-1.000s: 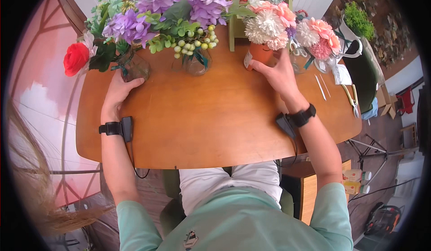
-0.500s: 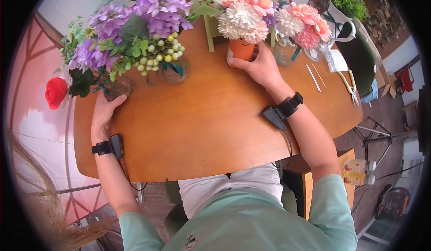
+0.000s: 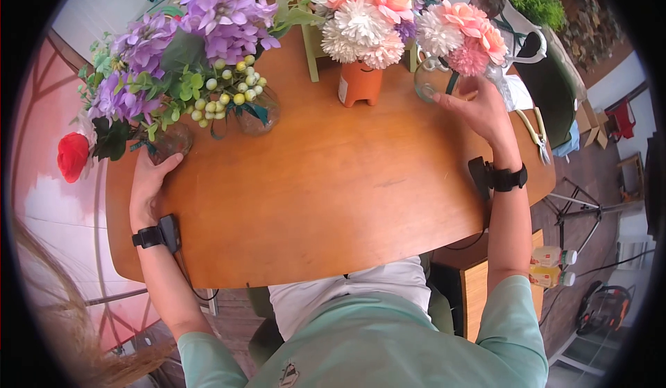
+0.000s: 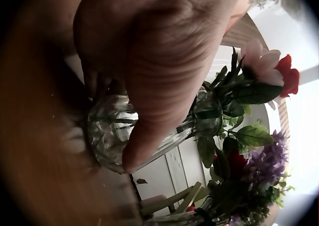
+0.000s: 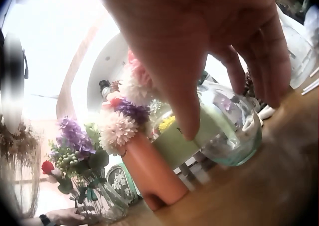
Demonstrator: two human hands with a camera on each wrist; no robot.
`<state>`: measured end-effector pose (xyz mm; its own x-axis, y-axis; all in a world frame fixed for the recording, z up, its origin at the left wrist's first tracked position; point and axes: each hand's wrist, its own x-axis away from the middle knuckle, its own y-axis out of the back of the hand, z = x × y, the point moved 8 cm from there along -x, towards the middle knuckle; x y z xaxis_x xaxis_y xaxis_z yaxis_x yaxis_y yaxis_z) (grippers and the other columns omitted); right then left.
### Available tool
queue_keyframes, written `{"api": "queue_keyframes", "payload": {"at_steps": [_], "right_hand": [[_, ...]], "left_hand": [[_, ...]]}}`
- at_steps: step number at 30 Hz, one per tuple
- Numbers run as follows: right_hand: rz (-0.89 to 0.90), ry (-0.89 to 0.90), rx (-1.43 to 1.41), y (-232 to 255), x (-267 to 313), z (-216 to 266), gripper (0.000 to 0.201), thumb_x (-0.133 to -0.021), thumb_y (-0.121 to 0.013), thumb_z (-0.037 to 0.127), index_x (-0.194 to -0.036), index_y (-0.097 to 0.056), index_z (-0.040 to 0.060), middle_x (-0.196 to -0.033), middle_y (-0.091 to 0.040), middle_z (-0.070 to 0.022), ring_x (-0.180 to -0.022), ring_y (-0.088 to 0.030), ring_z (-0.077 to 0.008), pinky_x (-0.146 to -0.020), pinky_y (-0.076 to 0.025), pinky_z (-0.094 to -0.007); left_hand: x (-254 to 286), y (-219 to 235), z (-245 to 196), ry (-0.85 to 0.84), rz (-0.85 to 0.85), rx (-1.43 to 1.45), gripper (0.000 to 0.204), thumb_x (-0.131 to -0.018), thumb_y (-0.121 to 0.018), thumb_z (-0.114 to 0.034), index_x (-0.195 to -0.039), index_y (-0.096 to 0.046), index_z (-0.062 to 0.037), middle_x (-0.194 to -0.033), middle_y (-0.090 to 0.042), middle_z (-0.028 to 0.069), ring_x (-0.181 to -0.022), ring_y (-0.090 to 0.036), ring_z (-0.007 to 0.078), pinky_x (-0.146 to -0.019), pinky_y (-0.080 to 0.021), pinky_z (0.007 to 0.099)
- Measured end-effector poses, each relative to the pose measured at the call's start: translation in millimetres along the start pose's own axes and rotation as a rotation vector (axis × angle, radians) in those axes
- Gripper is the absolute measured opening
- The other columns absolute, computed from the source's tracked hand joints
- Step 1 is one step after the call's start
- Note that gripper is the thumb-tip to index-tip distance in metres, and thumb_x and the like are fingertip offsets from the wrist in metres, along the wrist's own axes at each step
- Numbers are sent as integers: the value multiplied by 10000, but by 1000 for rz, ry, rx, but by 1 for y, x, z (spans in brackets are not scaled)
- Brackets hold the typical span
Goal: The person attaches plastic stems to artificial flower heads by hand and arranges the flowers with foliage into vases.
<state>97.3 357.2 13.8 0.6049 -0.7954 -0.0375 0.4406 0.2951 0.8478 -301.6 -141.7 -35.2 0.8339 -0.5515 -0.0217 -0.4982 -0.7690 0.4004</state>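
At the table's left, my left hand [image 3: 148, 183] grips a clear glass vase [image 3: 173, 142]; in the left wrist view the thumb lies across the glass [image 4: 107, 136], fingers mostly hidden behind. A red rose [image 3: 73, 157], a pale pink flower and green leaves stand in it. My right hand [image 3: 485, 113] is at a round clear glass vase [image 3: 429, 79] of pink and white flowers [image 3: 466, 36]. Its thumb and fingers are spread apart in front of this vase [image 5: 239, 154] in the right wrist view. Left of that hand stands an orange footed pot [image 3: 359, 84] with white and peach flowers.
Another glass vase [image 3: 259, 117] with purple flowers and berries stands beside the left one. Yellow-handled pliers [image 3: 535, 135] lie near the right edge. A white pitcher [image 3: 531, 45] with greenery stands at the back right, and a green wooden stand [image 3: 310, 54] behind the orange pot.
My right hand has let go of the orange pot and moved right to the round glass vase. The pot now stands alone. My left hand stays on its vase as the view shifts.
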Motion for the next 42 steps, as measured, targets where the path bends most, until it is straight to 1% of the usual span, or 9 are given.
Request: {"api": "queue_keyframes", "payload": {"at_steps": [1,4,13,26,29,31,34,36,42], "right_hand": [[-138,115,-92,5,-1,2,772,-771,-905,461,-1326,-648,-9,-1242,-723,-203,-1078,-700,-240,-915,-555,-382],[-16,297,-527,-22,-21,6,834,-762,-929,383,-1402,-575,-19,-1332,-688,-183,-1179,-665,-227,-993,-535,-376],[-4,235,-577,-30,-17,6,620,-850,-881,246,-1343,-610,-15,-1137,-705,-71,-1038,-644,-144,-915,-506,-314],[-4,223,-690,-33,-14,3,711,-857,-873,294,-1402,-552,-30,-1271,-650,-101,-1165,-605,-194,-1040,-458,-350],[-16,200,-688,-30,-13,2,787,-827,-897,234,-1429,-494,-75,-1315,-677,-159,-1221,-656,-219,-1050,-515,-373],[-15,168,-677,-31,-10,1,822,-816,-904,254,-1441,-487,-78,-1319,-677,-164,-1215,-661,-231,-1054,-514,-378],[-41,195,-660,-34,-16,-4,851,-806,-912,281,-1455,-485,-65,-1320,-677,-167,-1204,-668,-246,-1049,-517,-383],[-25,176,-662,-36,-15,-4,862,-801,-916,295,-1463,-485,-50,-1324,-673,-170,-1206,-666,-250,-1047,-518,-384],[-93,236,-636,-38,-16,-8,890,-780,-926,339,-1470,-486,-11,-1361,-645,-189,-1238,-644,-267,-1057,-513,-394]], "left_hand": [[0,0,1,2,-8,4,643,-873,-831,-63,-1421,-508,31,-1346,-659,117,-1256,-613,216,-1132,-429,366],[4,-6,-7,-17,-21,35,678,-874,-825,-57,-1457,-490,27,-1388,-632,122,-1280,-597,222,-1148,-414,374],[4,-6,-4,10,-35,69,737,-868,-817,-45,-1494,-436,35,-1440,-598,142,-1309,-584,243,-1160,-416,384],[6,7,-1,-30,28,15,857,-858,-848,-129,-1552,-378,51,-1494,-553,168,-1373,-534,265,-1192,-378,392],[21,33,-12,-56,-13,-72,843,-839,-878,-197,-1519,-456,69,-1408,-621,170,-1280,-606,269,-1114,-454,391],[46,48,-33,158,-12,-460,715,-825,-894,-234,-1394,-603,87,-1250,-710,166,-1127,-683,260,-978,-535,386],[93,-31,-99,137,374,-444,602,-789,-911,-264,-1271,-717,41,-1118,-763,165,-1017,-723,259,-882,-577,391],[116,-115,-155,-286,804,-439,652,-797,-900,-286,-1338,-691,9,-1223,-743,196,-1087,-724,313,-946,-572,416],[75,-258,-186,-502,420,-212,964,-863,-852,-315,-1616,-346,11,-1553,-518,267,-1391,-556,375,-1151,-448,442]]}}
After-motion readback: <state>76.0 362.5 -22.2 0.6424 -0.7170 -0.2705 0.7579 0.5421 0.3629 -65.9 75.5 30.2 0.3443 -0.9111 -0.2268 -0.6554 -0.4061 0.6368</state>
